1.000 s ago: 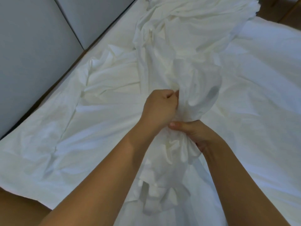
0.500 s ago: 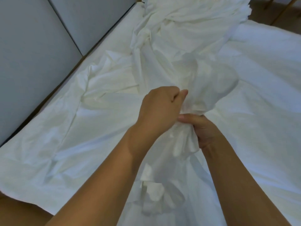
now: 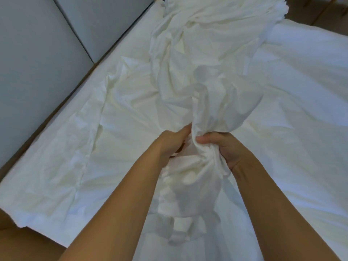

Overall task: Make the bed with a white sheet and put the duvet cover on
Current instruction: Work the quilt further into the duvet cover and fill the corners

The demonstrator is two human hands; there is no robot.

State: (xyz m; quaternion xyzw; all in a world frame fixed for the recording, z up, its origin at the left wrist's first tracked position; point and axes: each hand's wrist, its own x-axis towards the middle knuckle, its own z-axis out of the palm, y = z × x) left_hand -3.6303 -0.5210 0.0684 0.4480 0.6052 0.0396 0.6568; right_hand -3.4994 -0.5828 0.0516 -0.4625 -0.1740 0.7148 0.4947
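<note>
The white sheet lies spread and creased beside the grey panels. The duvet cover lies bunched in a ridge along the middle of the sheet, with its near end raised above the sheet. The right hand grips the cover's gathered neck, fingers curled round it. The left hand grips the same neck from the opposite side, fingertips hidden in cloth. Half a second earlier the left hand was farther up the cover; both hands are now level.

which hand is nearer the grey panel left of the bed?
Left. The left hand grips the bunched fabric on the side facing the grey panel; the right hand grips it on the far side.
</note>
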